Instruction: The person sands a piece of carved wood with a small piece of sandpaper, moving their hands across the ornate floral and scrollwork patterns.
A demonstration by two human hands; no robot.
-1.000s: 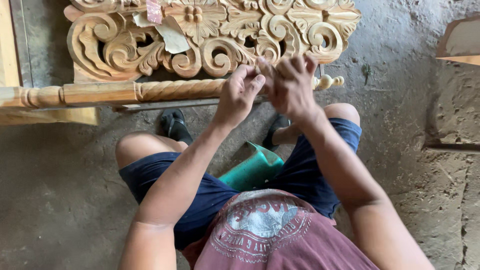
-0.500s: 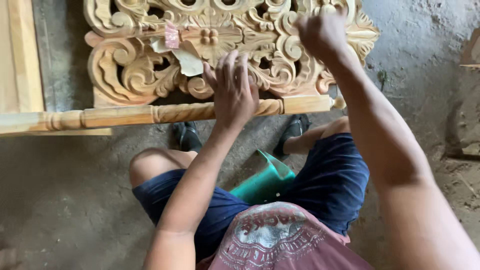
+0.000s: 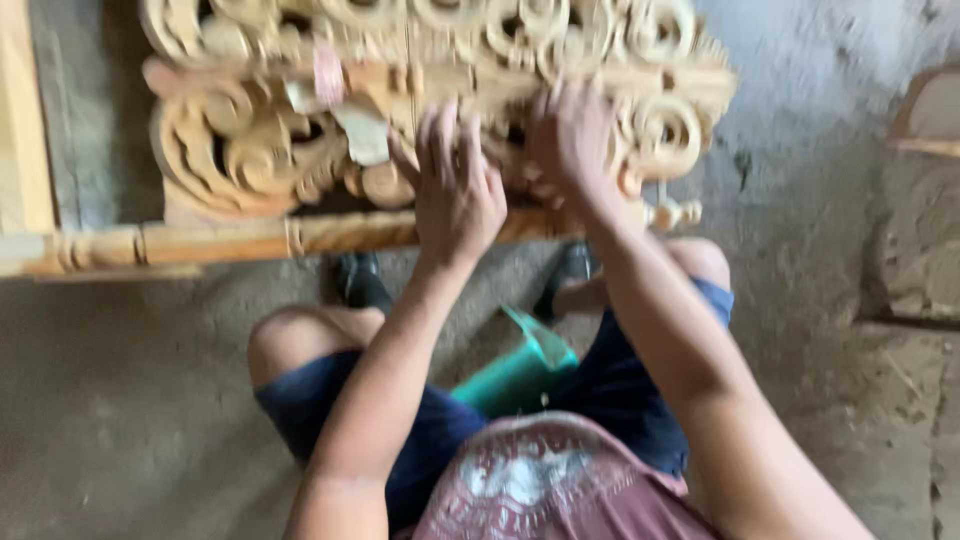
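Both hands lie flat, fingers spread, on the carved wooden panel [image 3: 300, 130] lying on the floor — left hand [image 3: 455, 195], right hand [image 3: 572, 140] — gripping nothing; seemingly feeling the scrollwork above the turned post [image 3: 230, 240].

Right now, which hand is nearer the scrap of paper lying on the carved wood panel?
Left. The left hand lies just right of the paper scrap on the carved panel; the right hand rests farther right.

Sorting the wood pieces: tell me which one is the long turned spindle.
The turned spindle lying crosswise below the carved scrollwork panel: slim and rod-like, not broad with pierced scrolls.
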